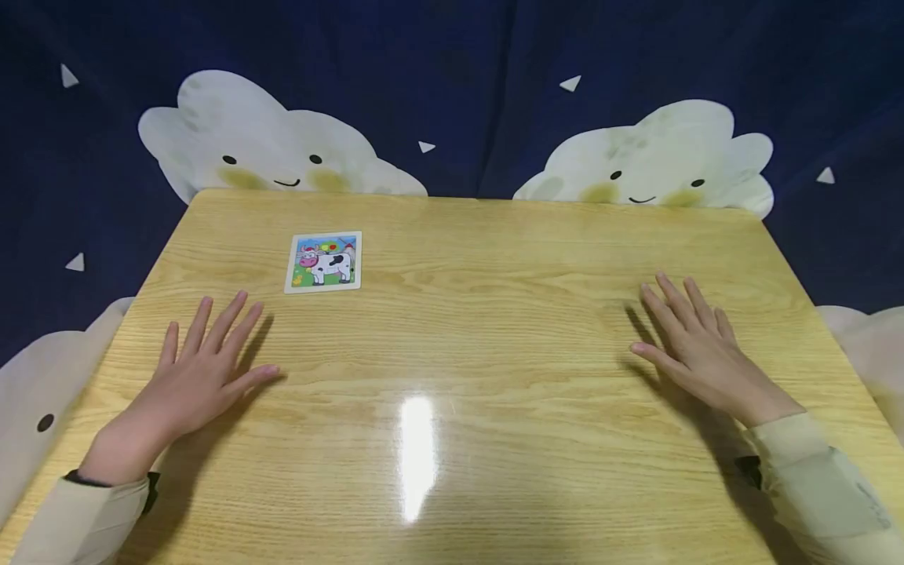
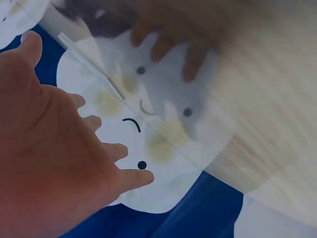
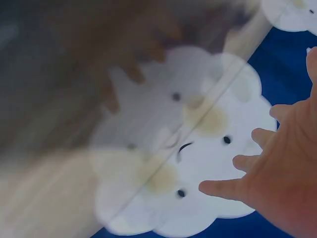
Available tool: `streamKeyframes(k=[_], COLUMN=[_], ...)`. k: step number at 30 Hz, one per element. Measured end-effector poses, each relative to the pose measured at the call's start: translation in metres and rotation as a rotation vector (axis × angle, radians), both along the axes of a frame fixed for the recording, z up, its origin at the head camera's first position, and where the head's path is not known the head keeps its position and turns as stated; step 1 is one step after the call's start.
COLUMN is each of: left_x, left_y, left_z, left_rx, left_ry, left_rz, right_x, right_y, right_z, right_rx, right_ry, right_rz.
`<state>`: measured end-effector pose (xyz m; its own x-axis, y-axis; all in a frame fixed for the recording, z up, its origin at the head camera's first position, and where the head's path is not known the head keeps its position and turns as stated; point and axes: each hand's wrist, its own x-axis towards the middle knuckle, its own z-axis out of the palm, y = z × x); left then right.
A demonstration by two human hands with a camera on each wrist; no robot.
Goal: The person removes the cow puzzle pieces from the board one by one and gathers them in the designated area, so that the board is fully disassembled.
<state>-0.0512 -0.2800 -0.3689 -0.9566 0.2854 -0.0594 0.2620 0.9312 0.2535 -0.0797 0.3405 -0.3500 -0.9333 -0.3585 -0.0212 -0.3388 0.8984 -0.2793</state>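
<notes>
Both grips spread: left hand, right hand; cow picture within white frame on table.

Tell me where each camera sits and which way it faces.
Head: worn on the head, looking forward and down at the table, cow picture and cloud-print cloth; left hand, right hand and sleeves show.
Left wrist: on that wrist, facing across the table to the cloth; the left hand shows.
Right wrist: on that wrist, facing across the table to the cloth; the right hand shows.
Shared: head and left wrist views both show the left hand, table and cloth.
</notes>
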Motion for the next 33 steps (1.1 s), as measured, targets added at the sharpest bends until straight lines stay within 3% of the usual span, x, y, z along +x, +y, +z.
streamKeyframes(k=[6, 18, 25, 33], left_x=[-0.018, -0.06, -0.079, -0.092], left_y=[0.004, 0.014, 0.017, 0.016], left_z=[-0.001, 0.002, 0.003, 0.004], left_rx=[-0.004, -0.005, -0.035, -0.042], left_ry=[-0.026, -0.173, -0.224, -0.249], left_rz=[-0.017, -0.046, -0.058, -0.045], right_x=[-0.022, -0.073, -0.092, -0.105], right_y=[-0.04, -0.14, -0.203, -0.276], right_z=[0.006, 0.001, 0.0, -0.005], right_rx=[0.024, 0.057, 0.069, 0.139], right_ry=[0.006, 0.021, 0.006, -0.061], right_rz=[0.095, 0.344, 0.437, 0.532])
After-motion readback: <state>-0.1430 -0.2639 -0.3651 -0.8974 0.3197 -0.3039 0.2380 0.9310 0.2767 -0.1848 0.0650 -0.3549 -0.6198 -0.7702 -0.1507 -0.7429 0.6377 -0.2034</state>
